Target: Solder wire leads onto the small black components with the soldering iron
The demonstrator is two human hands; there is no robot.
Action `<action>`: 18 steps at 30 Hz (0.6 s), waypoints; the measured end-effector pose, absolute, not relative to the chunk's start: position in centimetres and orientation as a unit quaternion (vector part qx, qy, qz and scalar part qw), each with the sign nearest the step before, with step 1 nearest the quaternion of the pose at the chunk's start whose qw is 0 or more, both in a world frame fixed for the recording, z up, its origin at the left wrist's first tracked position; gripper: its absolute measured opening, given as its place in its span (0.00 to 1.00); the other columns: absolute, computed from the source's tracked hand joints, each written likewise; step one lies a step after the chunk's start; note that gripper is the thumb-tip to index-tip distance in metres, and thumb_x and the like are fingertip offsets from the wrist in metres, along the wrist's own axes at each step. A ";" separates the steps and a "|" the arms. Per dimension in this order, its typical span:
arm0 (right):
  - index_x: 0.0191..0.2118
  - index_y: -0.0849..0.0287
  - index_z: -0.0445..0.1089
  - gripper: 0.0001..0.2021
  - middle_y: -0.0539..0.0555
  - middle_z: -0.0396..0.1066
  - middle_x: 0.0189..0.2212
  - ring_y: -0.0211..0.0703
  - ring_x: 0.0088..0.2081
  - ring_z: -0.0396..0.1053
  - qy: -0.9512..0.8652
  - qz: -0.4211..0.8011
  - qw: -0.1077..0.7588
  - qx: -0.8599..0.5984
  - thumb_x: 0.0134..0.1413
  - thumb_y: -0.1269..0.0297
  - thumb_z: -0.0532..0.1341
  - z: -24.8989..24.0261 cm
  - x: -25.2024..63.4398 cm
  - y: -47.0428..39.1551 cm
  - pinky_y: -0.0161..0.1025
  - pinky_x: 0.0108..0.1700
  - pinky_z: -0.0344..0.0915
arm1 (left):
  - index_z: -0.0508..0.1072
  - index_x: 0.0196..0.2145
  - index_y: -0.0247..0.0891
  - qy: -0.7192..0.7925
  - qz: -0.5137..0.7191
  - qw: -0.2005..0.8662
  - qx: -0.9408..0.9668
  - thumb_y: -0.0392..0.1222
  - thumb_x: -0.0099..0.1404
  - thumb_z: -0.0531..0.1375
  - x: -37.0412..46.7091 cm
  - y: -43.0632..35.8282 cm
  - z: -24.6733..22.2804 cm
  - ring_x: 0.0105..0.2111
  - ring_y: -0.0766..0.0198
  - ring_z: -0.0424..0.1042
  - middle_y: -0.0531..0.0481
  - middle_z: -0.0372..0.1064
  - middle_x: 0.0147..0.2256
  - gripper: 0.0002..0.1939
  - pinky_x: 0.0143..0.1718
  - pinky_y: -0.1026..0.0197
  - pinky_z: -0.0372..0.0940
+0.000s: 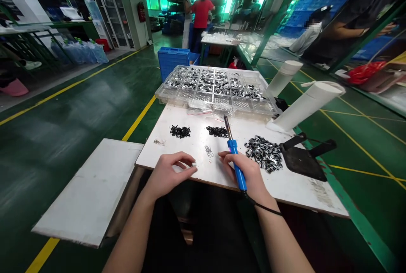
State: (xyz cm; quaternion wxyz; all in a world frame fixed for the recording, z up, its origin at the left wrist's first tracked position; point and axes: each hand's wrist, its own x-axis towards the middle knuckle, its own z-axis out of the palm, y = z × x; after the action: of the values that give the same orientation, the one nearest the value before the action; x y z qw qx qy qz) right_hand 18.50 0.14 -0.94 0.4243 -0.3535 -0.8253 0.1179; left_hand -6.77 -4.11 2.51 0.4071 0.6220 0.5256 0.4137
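My left hand is closed in a pinch above the front edge of the white table. Between thumb and fingertips sits a small pale piece, too small to name. A soldering iron with a blue handle is gripped in my right hand; its metal tip points up and away from me. Between the hands lies a small heap of thin wire-like metal bits. Farther back are two piles of small black parts, one on the left and one behind the iron. Shiny black-and-silver pieces are heaped to the right.
A clear compartment tray of shiny pieces spans the table's back. Two white rolls and a black stand are at the right. A white board juts out at left. Other people, one in a red shirt, stand farther off.
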 end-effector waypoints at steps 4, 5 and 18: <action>0.38 0.54 0.67 0.06 0.55 0.75 0.37 0.43 0.37 0.76 -0.837 0.100 0.393 -0.366 0.65 0.73 0.58 -1.2 17.2 -0.2 0.38 0.37 0.71 | 0.79 0.35 0.40 0.597 0.387 0.333 0.618 0.42 0.61 0.66 -8.1 -4.7 1.9 0.36 0.57 0.79 0.49 0.80 0.36 0.05 0.41 0.58 0.74; 0.37 0.54 0.67 0.06 0.54 0.75 0.37 0.43 0.36 0.75 -0.837 0.097 0.390 -0.371 0.65 0.74 0.58 -1.3 17.0 -0.2 0.37 0.36 0.70 | 0.79 0.35 0.40 0.600 0.390 0.327 0.618 0.42 0.61 0.66 -8.0 -4.6 1.7 0.36 0.57 0.79 0.49 0.80 0.35 0.05 0.41 0.58 0.74; 0.37 0.54 0.69 0.06 0.54 0.76 0.36 0.42 0.36 0.77 -0.793 0.087 0.469 -0.379 0.63 0.73 0.61 -2.0 17.2 0.0 0.37 0.37 0.72 | 0.79 0.35 0.37 0.582 0.488 0.355 0.545 0.47 0.58 0.69 -6.8 -0.9 0.1 0.36 0.58 0.79 0.46 0.80 0.35 0.12 0.43 0.58 0.75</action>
State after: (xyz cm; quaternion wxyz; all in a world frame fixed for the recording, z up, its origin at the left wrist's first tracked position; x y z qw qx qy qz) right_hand 17.16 0.02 -2.05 0.4694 -0.3786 -0.7929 0.0871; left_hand -6.80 -0.94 0.11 0.3546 0.5447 0.5822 0.4885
